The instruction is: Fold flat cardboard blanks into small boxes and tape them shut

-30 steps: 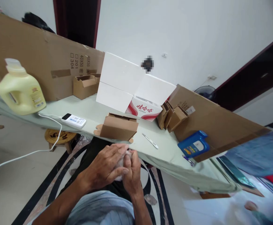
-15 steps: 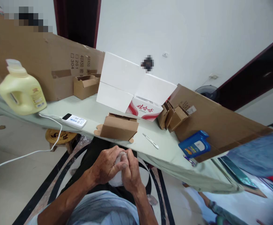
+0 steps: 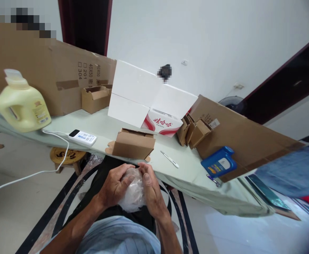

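A crumpled bundle of clear plastic (image 3: pixel 133 192) is held over the lap, just off the table's front edge. My left hand (image 3: pixel 117 185) curves round its left side, thumb on top. On the right side my right hand (image 3: pixel 151 190) presses against it with the fingers pointing up and forward. Whether anything is inside the plastic cannot be made out. Just beyond the hands, an open brown cardboard box (image 3: pixel 134 144) lies at the edge of the green-covered table (image 3: pixel 106 123). A white pen-like tool (image 3: pixel 169 159) lies to its right.
Left are a yellow jug (image 3: pixel 24 102), a white device (image 3: pixel 82 137) with a cable and a stool (image 3: pixel 66 155). A white box (image 3: pixel 133 88) and small cartons (image 3: pixel 199 132) stand behind. A blue bottle (image 3: pixel 219 162) and a pen (image 3: pixel 213 180) lie right.
My hands have spread apart round the plastic bundle, so more of it shows. A person's arm at the lower right has gone from view.
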